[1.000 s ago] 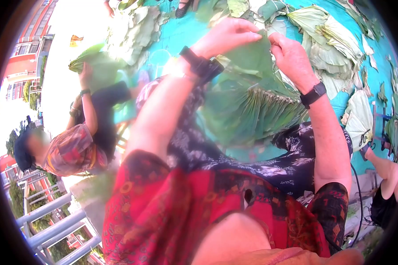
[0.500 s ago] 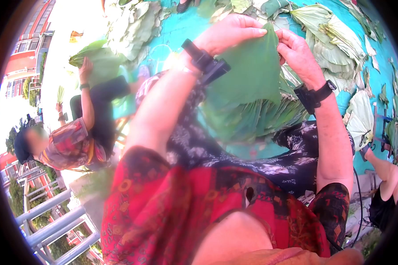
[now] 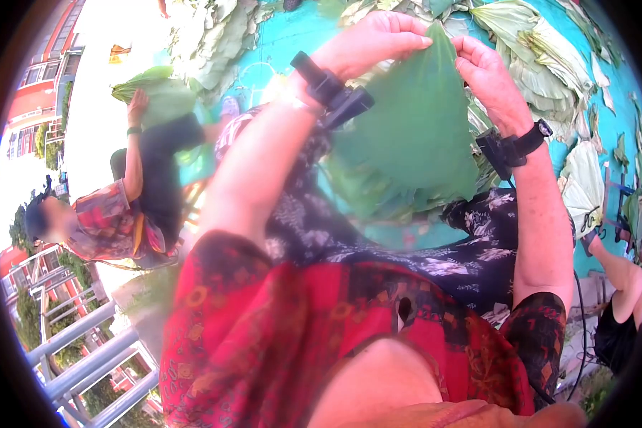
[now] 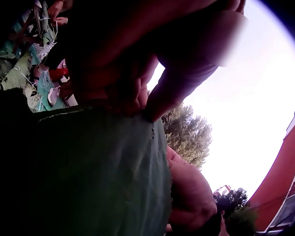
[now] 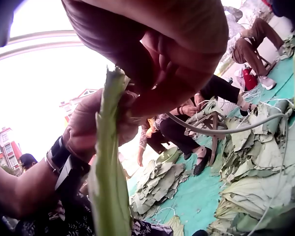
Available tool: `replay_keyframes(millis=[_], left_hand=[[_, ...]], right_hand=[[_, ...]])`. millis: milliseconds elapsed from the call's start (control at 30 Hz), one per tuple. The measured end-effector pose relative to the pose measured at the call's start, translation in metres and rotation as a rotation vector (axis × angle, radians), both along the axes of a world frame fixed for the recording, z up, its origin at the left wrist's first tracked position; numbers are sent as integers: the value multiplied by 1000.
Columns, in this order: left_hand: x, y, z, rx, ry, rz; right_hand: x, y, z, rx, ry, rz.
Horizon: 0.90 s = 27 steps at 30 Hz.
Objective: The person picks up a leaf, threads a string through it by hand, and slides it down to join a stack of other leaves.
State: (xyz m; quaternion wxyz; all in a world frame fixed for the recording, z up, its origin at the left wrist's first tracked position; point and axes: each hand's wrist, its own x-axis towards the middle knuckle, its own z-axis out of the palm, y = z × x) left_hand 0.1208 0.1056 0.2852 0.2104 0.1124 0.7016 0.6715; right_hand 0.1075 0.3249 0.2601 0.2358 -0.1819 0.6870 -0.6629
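A broad green lotus leaf [image 3: 406, 135] hangs folded from a pointed tip in front of my lap. My left hand [image 3: 374, 44] pinches it near the tip between thumb and fingers. My right hand [image 3: 493, 75] has its fingers curled at the leaf's other edge, thumb against forefinger, close beside the tip. In the right wrist view the leaf [image 5: 108, 162] shows edge-on as a pale pleated strip, with both hands meeting at its top. The leaf's dark face [image 4: 108, 172] fills the lower part of the left wrist view. Other green leaves show beneath it, mostly covered.
Heaps of dried pale leaves [image 3: 542, 78] lie on a turquoise ground sheet [image 3: 285, 50]. To the left sits a person in a cap [image 3: 114, 221], holding a leaf. Other people sit on low stools [image 5: 216, 128]. A pale cable [image 5: 226, 131] crosses the right wrist view.
Both hands have moved slightly up, and my right wrist has turned. The leaf now hangs spread out, covering the pleated leaves that showed below it before.
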Motion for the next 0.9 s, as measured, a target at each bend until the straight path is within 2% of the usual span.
replay_keyframes(millis=[367,900], left_hand=[[0,3,-4,21,13,65],[0,-2,-5,55,-27,-65]], right_hand=[[0,2,-2,-25,-32,14],[3,-6,-4,-40,-35,-58]])
